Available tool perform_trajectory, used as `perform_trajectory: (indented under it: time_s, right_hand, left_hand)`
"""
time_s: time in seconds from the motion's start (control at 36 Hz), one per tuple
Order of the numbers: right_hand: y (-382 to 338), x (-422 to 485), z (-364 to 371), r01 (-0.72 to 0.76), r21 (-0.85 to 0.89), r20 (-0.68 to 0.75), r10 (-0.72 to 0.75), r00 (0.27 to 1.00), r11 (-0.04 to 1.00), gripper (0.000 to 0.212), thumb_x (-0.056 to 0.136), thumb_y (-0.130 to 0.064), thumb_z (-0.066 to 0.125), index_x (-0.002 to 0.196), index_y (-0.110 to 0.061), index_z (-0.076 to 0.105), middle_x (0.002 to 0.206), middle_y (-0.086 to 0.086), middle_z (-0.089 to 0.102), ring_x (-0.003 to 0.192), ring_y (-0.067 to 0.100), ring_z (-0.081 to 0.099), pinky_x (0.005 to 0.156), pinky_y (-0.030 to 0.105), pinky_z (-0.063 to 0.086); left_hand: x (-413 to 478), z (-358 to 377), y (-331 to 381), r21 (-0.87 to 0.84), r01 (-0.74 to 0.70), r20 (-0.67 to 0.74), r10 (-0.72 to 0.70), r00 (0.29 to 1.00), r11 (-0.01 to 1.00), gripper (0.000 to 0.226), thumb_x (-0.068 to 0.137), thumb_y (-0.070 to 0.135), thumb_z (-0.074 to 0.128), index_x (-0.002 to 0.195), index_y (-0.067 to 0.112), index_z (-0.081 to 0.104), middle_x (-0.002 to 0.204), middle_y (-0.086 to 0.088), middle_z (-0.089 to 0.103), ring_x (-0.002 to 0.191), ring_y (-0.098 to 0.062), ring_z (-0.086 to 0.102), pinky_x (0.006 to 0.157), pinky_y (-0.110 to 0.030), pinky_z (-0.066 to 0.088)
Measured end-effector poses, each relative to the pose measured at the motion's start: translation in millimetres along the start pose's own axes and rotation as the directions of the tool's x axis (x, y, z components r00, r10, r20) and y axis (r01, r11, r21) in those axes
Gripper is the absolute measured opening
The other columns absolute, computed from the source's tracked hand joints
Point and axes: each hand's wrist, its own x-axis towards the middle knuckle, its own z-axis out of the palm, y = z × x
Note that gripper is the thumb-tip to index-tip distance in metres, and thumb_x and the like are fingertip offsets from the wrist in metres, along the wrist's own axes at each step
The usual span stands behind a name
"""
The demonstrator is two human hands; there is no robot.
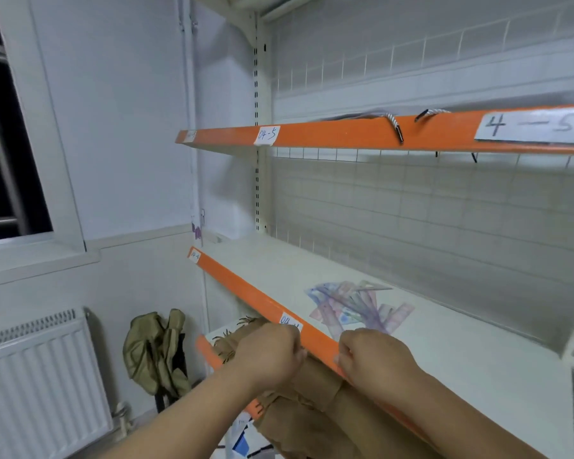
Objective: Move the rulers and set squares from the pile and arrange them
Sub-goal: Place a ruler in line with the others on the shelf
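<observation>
Nearest us, our left hand (pixel 269 354) and right hand (pixel 375 359) sit side by side against the orange front lip (pixel 242 289) of the white shelf (pixel 461 352). Both sets of fingers are curled in with the tips hidden, so we cannot tell whether they grip the lip or anything else. A paper label (pixel 290 321) sits on the lip just above our left fingers.

Just beyond our right fingers, on the shelf board, lies the pile of rulers and set squares (pixel 355 309), translucent pink, purple and blue, overlapping loosely. Below our fingers, under the lip, a brown bundle (pixel 312 415) fills the lower level.

Well above our fingers, an upper shelf (pixel 345 135) carries labels reading 04-5 and 4-5, with cord handles (pixel 396 127) hanging over its edge. Far left of our left fingers are an olive bag (pixel 156 352) and a radiator (pixel 40 376).
</observation>
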Motion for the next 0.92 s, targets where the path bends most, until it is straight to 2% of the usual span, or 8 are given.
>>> perform_trajectory:
  time_s: [0.08,0.19,0.28,0.33,0.42,0.56,0.72,0.92]
  right_hand:
    - [7,27,2,-0.006,-0.004,-0.018,0.006,1.0,1.0,0.031,0.096,-0.041,0.042,0.11,-0.019,0.059,0.112,-0.003,0.062,0.108,0.016,0.057,0.083,0.028,0.041]
    - [16,57,1,-0.021,-0.007,-0.018,0.021,1.0,1.0,0.031,0.096,-0.04,0.043,0.1,-0.018,0.063,0.109,-0.001,0.064,0.107,0.017,0.056,0.081,0.029,0.039]
    - [23,76,0,-0.039,-0.023,-0.005,0.039,0.999,0.999,0.032,0.099,-0.04,0.037,0.082,-0.021,0.056,0.091,0.002,0.063,0.091,0.02,0.059,0.07,0.028,0.038]
    - [26,86,1,-0.062,-0.026,0.035,0.063,0.997,0.998,0.032,0.1,-0.036,0.035,0.076,-0.02,0.05,0.08,0.0,0.055,0.092,0.021,0.06,0.07,0.025,0.035]
    - [31,97,5,-0.065,-0.041,0.027,0.066,0.997,0.997,0.033,0.1,-0.035,0.034,0.082,-0.017,0.055,0.085,0.002,0.059,0.092,0.02,0.06,0.076,0.025,0.035]
    - [38,116,9,-0.127,-0.093,-0.012,0.127,0.992,0.987,0.033,0.096,-0.036,0.04,0.103,-0.01,0.059,0.102,0.007,0.065,0.095,0.026,0.063,0.067,0.03,0.036]
    - [41,136,16,-0.199,-0.109,-0.045,0.196,0.98,0.974,0.026,0.09,-0.027,0.044,0.103,-0.01,0.059,0.101,0.006,0.065,0.092,0.027,0.064,0.067,0.028,0.037]
    - [34,151,21,-0.277,-0.131,-0.057,0.272,0.961,0.952,0.024,0.093,-0.034,0.046,0.094,-0.015,0.061,0.102,0.007,0.066,0.092,0.028,0.065,0.068,0.027,0.04]
  left_hand:
    - [27,-5,-7,0.024,-0.01,-0.016,0.011,1.0,1.0,0.025,0.095,0.035,0.046,0.093,0.015,0.06,0.101,-0.004,0.063,0.097,-0.023,0.058,0.077,-0.031,0.046]
    - [61,-9,-9,0.03,-0.015,-0.018,0.016,1.0,0.999,0.025,0.095,0.036,0.047,0.101,0.017,0.062,0.109,-0.002,0.064,0.103,-0.022,0.057,0.082,-0.029,0.046]
    - [82,-9,-8,0.029,-0.032,-0.017,0.032,0.999,0.999,0.026,0.095,0.036,0.047,0.102,0.016,0.062,0.108,-0.002,0.065,0.102,-0.022,0.058,0.083,-0.03,0.048]
    - [93,-8,-8,0.022,-0.04,-0.014,0.04,0.999,0.999,0.026,0.095,0.035,0.047,0.102,0.015,0.063,0.107,-0.003,0.065,0.101,-0.022,0.059,0.082,-0.029,0.049]
    - [109,-6,-10,0.026,-0.056,-0.02,0.057,0.998,0.998,0.025,0.095,0.032,0.046,0.102,0.013,0.062,0.109,-0.004,0.064,0.103,-0.022,0.058,0.079,-0.028,0.045]
    - [135,-2,-15,0.006,-0.1,-0.016,0.1,0.995,0.995,0.025,0.096,0.031,0.044,0.1,0.013,0.061,0.106,-0.004,0.064,0.099,-0.02,0.058,0.077,-0.027,0.045]
    - [163,-1,-27,0.004,-0.173,0.01,0.173,0.985,0.985,0.024,0.095,0.031,0.045,0.101,0.014,0.061,0.108,-0.004,0.064,0.102,-0.021,0.058,0.08,-0.029,0.046]
    - [190,0,-42,-0.012,-0.275,0.061,0.275,0.959,0.961,0.024,0.094,0.031,0.046,0.102,0.015,0.062,0.109,-0.003,0.065,0.102,-0.022,0.059,0.081,-0.028,0.047]
